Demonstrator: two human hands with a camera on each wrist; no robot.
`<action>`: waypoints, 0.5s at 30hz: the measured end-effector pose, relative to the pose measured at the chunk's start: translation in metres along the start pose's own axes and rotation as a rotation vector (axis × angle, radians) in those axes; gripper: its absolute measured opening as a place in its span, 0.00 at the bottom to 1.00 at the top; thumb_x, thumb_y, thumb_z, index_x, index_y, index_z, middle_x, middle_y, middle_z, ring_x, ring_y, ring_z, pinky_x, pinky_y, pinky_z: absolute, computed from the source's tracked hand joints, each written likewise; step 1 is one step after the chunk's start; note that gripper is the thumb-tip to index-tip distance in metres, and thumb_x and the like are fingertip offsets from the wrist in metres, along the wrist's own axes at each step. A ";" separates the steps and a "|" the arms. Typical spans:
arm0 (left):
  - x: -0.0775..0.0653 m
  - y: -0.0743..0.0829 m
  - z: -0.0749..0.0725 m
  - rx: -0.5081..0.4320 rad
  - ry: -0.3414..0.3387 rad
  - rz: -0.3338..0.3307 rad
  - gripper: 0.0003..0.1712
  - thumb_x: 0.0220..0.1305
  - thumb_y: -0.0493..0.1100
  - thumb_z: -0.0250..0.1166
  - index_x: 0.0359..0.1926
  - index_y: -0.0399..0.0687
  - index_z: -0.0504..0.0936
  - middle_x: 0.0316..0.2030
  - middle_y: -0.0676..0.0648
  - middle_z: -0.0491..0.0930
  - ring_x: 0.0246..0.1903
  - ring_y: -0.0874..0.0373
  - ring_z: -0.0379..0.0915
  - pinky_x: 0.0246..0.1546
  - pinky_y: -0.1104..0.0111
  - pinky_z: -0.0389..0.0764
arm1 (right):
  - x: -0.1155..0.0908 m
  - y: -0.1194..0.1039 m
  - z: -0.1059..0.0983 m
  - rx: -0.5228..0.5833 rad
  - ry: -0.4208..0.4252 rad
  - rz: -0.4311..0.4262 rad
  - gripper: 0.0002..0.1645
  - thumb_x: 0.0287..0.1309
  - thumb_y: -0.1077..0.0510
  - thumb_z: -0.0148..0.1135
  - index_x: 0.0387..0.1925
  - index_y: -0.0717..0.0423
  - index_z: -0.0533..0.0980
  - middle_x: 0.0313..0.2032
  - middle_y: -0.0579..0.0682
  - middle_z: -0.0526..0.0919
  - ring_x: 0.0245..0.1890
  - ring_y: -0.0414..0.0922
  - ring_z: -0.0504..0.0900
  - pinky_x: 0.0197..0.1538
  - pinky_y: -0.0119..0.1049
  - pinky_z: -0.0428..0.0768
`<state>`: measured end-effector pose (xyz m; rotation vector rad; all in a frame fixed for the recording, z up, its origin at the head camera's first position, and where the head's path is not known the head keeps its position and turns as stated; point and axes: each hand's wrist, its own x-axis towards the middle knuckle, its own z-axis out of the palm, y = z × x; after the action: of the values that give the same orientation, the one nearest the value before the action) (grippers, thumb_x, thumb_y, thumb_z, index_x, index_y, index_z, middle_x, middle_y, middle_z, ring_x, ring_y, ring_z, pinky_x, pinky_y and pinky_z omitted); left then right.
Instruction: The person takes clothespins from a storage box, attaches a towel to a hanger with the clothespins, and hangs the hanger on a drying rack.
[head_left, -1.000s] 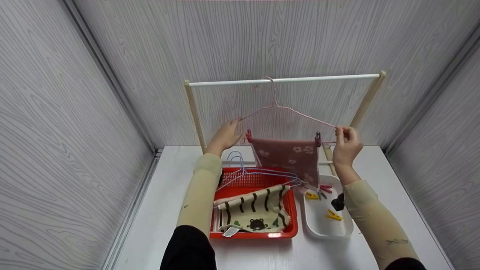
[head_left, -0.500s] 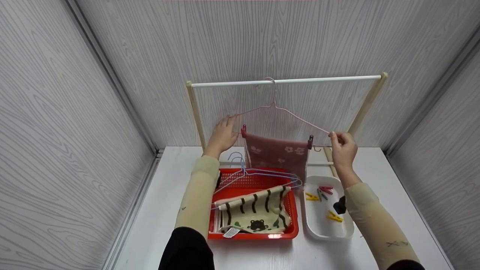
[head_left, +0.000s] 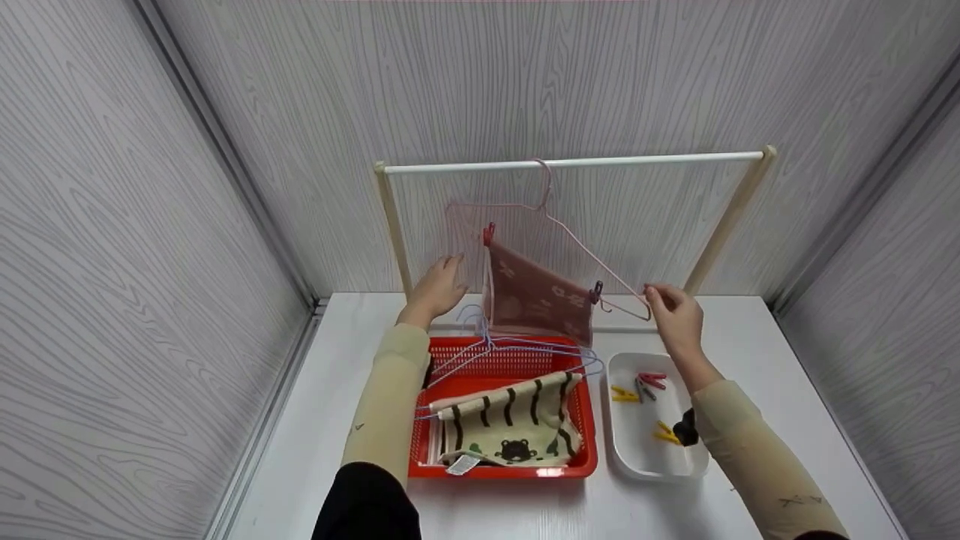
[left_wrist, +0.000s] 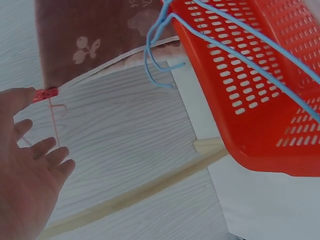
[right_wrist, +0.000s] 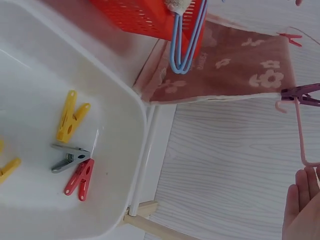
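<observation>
A pink hanger (head_left: 577, 241) hooks over the white rail and tilts, its right end lower. A dusky pink cloth with pale flowers (head_left: 534, 294) hangs from its lower bar, pinned by a red clothespin (head_left: 489, 234) on the left and a purple clothespin (head_left: 596, 291) on the right. My right hand (head_left: 677, 319) pinches the hanger's wire near its right corner. Below the hanger's left end, my left hand (head_left: 435, 289) has relaxed, spread fingers and holds nothing. In the left wrist view its thumb lies close to the red clothespin (left_wrist: 46, 94); contact is unclear.
A red basket (head_left: 506, 471) holds blue hangers (head_left: 487, 346) and a cream cloth with dark stripes (head_left: 510, 420). Right of it, a white tray (head_left: 637, 469) contains several loose clothespins. The wooden-legged rack (head_left: 731, 217) stands behind them.
The hanger has swung from nearly level to a steep tilt, left end up, right end down. My left hand has let go and dropped slightly; my right hand has moved down and left.
</observation>
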<state>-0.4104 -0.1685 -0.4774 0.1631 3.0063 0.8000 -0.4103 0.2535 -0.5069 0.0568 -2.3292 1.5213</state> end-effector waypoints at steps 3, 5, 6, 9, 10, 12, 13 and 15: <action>-0.005 -0.009 0.002 0.006 -0.014 -0.009 0.37 0.80 0.44 0.57 0.82 0.39 0.58 0.78 0.31 0.61 0.79 0.37 0.58 0.81 0.48 0.59 | -0.004 0.005 -0.003 -0.027 -0.029 0.014 0.17 0.76 0.58 0.62 0.54 0.68 0.84 0.48 0.64 0.89 0.36 0.20 0.76 0.42 0.14 0.73; -0.008 -0.015 0.003 0.003 -0.025 -0.027 0.36 0.80 0.44 0.57 0.82 0.39 0.58 0.78 0.31 0.62 0.79 0.37 0.58 0.80 0.48 0.60 | -0.007 0.007 -0.006 -0.040 -0.046 0.030 0.18 0.76 0.57 0.62 0.55 0.68 0.84 0.49 0.65 0.88 0.36 0.20 0.76 0.42 0.14 0.73; -0.010 -0.018 0.003 0.000 -0.033 -0.042 0.36 0.81 0.44 0.57 0.82 0.39 0.58 0.78 0.32 0.62 0.79 0.37 0.58 0.81 0.48 0.59 | -0.008 0.008 -0.008 -0.048 -0.054 0.038 0.19 0.77 0.56 0.62 0.56 0.68 0.83 0.50 0.65 0.88 0.36 0.20 0.76 0.43 0.14 0.73; -0.015 -0.027 0.003 -0.008 -0.048 -0.080 0.36 0.81 0.44 0.56 0.82 0.40 0.58 0.79 0.32 0.62 0.79 0.37 0.58 0.80 0.47 0.60 | -0.011 0.012 -0.011 -0.068 -0.072 0.062 0.20 0.77 0.55 0.61 0.57 0.67 0.83 0.49 0.63 0.88 0.36 0.21 0.76 0.42 0.15 0.72; -0.016 -0.030 0.003 -0.013 -0.052 -0.092 0.35 0.81 0.44 0.56 0.82 0.40 0.58 0.79 0.32 0.61 0.80 0.37 0.58 0.80 0.47 0.60 | -0.012 0.013 -0.013 -0.073 -0.076 0.066 0.20 0.78 0.54 0.61 0.57 0.67 0.83 0.49 0.63 0.88 0.36 0.20 0.75 0.42 0.15 0.72; -0.020 -0.036 0.003 -0.026 -0.057 -0.110 0.36 0.81 0.44 0.55 0.82 0.40 0.58 0.79 0.33 0.61 0.80 0.37 0.57 0.80 0.47 0.59 | -0.014 0.015 -0.015 -0.074 -0.079 0.075 0.20 0.77 0.54 0.62 0.57 0.67 0.83 0.49 0.64 0.89 0.36 0.20 0.76 0.42 0.15 0.73; -0.021 -0.039 0.003 -0.030 -0.058 -0.115 0.35 0.81 0.45 0.55 0.82 0.39 0.58 0.79 0.33 0.61 0.80 0.37 0.58 0.80 0.47 0.59 | -0.015 0.016 -0.016 -0.075 -0.080 0.080 0.20 0.77 0.54 0.62 0.57 0.67 0.83 0.49 0.64 0.89 0.35 0.19 0.76 0.43 0.14 0.72; -0.025 -0.046 0.004 -0.037 -0.060 -0.123 0.35 0.81 0.45 0.54 0.81 0.38 0.58 0.79 0.33 0.62 0.79 0.37 0.59 0.80 0.47 0.60 | -0.017 0.018 -0.019 -0.072 -0.085 0.085 0.20 0.77 0.54 0.62 0.57 0.68 0.83 0.50 0.65 0.89 0.36 0.18 0.76 0.43 0.14 0.72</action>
<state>-0.3894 -0.2091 -0.5035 0.0013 2.9101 0.8229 -0.3936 0.2749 -0.5212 0.0046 -2.4812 1.4999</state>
